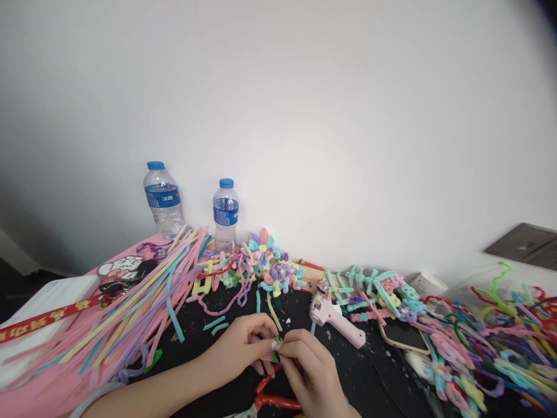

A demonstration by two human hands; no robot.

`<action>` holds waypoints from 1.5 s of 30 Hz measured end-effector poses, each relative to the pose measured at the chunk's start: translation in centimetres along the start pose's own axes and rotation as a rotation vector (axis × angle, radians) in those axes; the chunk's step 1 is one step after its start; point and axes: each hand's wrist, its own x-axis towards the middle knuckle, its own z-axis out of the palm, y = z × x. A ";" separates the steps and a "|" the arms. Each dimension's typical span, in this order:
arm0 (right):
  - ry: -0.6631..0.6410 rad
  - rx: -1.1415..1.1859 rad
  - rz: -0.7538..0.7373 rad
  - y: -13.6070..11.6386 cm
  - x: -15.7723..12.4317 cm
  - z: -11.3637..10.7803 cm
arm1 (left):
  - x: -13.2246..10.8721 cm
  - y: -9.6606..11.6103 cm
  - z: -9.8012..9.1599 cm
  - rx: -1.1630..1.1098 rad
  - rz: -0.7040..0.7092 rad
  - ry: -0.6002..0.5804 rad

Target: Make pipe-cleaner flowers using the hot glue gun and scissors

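In the middle foreground, my left hand (246,343) and my right hand (307,363) meet with fingertips pinched together. Between them is a short piece of green pipe cleaner (275,342), mostly covered by the fingers. Just below my hands lies a red-handled cutting tool (278,400); its metal end runs out of the picture, so I cannot tell whether it is scissors or pliers. A pale pink hot glue gun (337,322) rests to the right of my right hand, a glue stick poking from its back. Short teal pipe cleaner pieces (215,325) lie beyond my left hand.
Long pastel pipe cleaners (143,307) fan across the left side. Two water bottles (163,200) stand against the wall. Finished pipe cleaner flowers (265,255) sit at the back, beside a looped tangle. A phone (404,337) and heaped pipe cleaners (500,348) occupy the right.
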 end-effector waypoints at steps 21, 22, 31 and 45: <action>-0.064 0.003 0.092 0.6 -0.4 0.3 | -0.1 0.2 -0.2 -0.016 -0.006 -0.034; -0.066 0.003 0.095 0.6 -0.4 0.3 | -0.1 0.1 -0.2 -0.016 -0.006 -0.033; -0.070 -0.012 0.107 0.6 -0.5 0.4 | -0.1 0.4 -0.1 -0.004 -0.015 -0.030; -0.072 -0.008 0.097 0.4 -0.2 0.2 | -0.1 0.5 0.0 0.004 -0.028 -0.031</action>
